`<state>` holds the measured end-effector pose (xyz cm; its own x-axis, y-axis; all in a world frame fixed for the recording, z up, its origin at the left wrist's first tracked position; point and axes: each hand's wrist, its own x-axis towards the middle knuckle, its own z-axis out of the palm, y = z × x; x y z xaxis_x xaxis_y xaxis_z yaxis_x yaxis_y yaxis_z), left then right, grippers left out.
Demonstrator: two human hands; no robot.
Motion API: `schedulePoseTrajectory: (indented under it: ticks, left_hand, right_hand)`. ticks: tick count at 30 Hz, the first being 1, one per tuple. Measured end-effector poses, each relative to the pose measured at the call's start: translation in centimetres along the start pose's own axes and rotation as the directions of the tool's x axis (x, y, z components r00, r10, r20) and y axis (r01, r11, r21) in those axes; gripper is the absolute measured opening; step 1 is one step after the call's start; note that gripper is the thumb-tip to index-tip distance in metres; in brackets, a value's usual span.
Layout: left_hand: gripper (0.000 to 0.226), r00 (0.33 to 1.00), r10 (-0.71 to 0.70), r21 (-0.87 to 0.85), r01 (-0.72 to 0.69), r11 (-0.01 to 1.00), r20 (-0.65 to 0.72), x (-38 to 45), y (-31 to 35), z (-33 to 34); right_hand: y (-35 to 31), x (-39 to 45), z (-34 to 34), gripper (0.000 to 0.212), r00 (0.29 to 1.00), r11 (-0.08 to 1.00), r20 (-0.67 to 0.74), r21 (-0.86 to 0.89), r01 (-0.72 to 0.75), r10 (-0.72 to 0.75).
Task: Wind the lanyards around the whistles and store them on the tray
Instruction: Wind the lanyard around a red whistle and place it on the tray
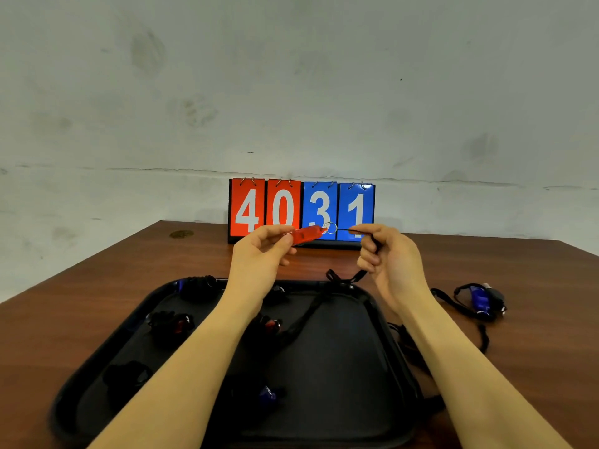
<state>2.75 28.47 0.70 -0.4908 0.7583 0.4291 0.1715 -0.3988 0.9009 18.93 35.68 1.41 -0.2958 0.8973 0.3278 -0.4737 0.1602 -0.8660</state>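
Brown wood table [97, 319], grey stained wall [291, 92]; black tray [372, 319], scoreboard [301, 210] reading 4031.

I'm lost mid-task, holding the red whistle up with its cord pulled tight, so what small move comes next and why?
Probably start the first turn: the right hand carries the taut lanyard over the red whistle that the left hand pinches. No turns lie on its body yet, and the slack hangs down across the tray.

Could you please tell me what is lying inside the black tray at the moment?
Inside the tray lie several whistles already wrapped in black lanyards, such as a red one and a blue one, plus a loose lanyard. The forearms cover part of the tray.
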Motion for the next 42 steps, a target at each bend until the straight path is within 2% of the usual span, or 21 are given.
schedulePoseTrajectory:
  ticks: [3, 6, 11, 14, 16, 17, 19, 22, 23, 26, 28, 30, 33, 38, 42]
  left_hand:
    - [0.016, 0.998, -0.056, -0.08, 0.058, 0.995, 0.023, 0.0, 0.2, -0.1]
    - [0.016, 0.988, -0.104, -0.191, 0.124, 0.974, 0.112, -0.1, 0.4, -0.2]
    - [0.016, 0.966, -0.14, -0.296, 0.201, 0.934, 0.215, -0.4, 0.7, -0.2]
    - [0.015, 0.958, -0.163, -0.332, 0.237, 0.913, 0.235, -0.5, 0.7, -0.1]
    - [0.014, 0.956, -0.18, -0.361, 0.256, 0.897, 0.231, -0.5, 0.7, 0.0]
    - [0.014, 0.957, -0.187, -0.369, 0.26, 0.892, 0.222, -0.5, 0.7, 0.1]
    - [0.012, 0.964, -0.19, -0.367, 0.248, 0.897, 0.189, -0.5, 0.5, 0.1]
    - [0.01, 0.982, -0.168, -0.301, 0.187, 0.935, 0.087, -0.4, 0.2, 0.1]
    - [0.01, 0.987, -0.154, -0.253, 0.161, 0.954, 0.049, -0.4, 0.1, 0.0]
    - [0.011, 0.996, -0.082, -0.062, 0.08, 0.995, -0.023, -0.4, -0.1, -0.1]
    - [0.012, 1.0, -0.008, 0.074, 0.01, 0.997, -0.021, -0.5, -0.1, -0.1]
    - [0.013, 0.999, 0.048, 0.2, -0.051, 0.978, 0.018, -0.6, -0.2, 0.0]
    - [0.012, 0.992, 0.08, 0.333, -0.109, 0.936, 0.101, -0.8, -0.3, 0.2]
    - [0.015, 0.981, 0.107, 0.346, -0.158, 0.925, 0.16, -0.8, 0.0, -0.1]
    - [0.02, 0.969, 0.099, 0.403, -0.185, 0.896, 0.225, -0.8, 0.0, -0.2]
  right_hand:
    - [0.4, 0.3, -0.1, 0.033, 0.997, 0.998, -0.045, -0.026, 0.056, -0.057]
    - [0.7, 0.5, -0.6, 0.026, 0.991, 0.989, -0.062, -0.099, 0.111, -0.117]
    - [1.2, 0.3, -0.5, 0.005, 0.996, 0.988, -0.08, -0.153, 0.019, -0.031]
    - [1.5, 0.0, -0.4, 0.006, 0.998, 0.969, -0.058, -0.245, -0.018, 0.004]
    - [1.7, -0.1, -0.2, 0.009, 0.996, 0.87, -0.021, -0.488, 0.064, -0.085]
    - [1.9, -0.3, 0.1, 0.011, 0.989, 0.777, 0.032, -0.615, 0.131, -0.142]
    - [2.3, -0.7, 0.9, 0.018, 0.966, 0.599, 0.171, -0.759, 0.254, -0.194]
    - [2.7, -1.3, 2.1, 0.026, 0.924, 0.403, 0.358, -0.832, 0.381, -0.137]
    - [2.7, -1.4, 2.4, 0.026, 0.914, 0.374, 0.393, -0.836, 0.401, -0.1]
    - [2.5, -1.6, 2.7, 0.016, 0.912, 0.428, 0.411, -0.823, 0.374, -0.006]
    - [2.3, -1.7, 2.7, 0.007, 0.922, 0.506, 0.387, -0.801, 0.321, 0.027]
    - [2.0, -1.9, 2.6, 0.006, 0.924, 0.528, 0.38, -0.794, 0.301, 0.044]
    - [1.6, -2.0, 2.6, 0.009, 0.907, 0.45, 0.422, -0.812, 0.371, 0.013]
    - [1.2, -1.8, 2.0, 0.012, 0.863, 0.384, 0.502, -0.786, 0.484, -0.06]
    - [1.5, -1.4, 1.5, 0.016, 0.777, 0.228, 0.574, -0.746, 0.626, -0.257]
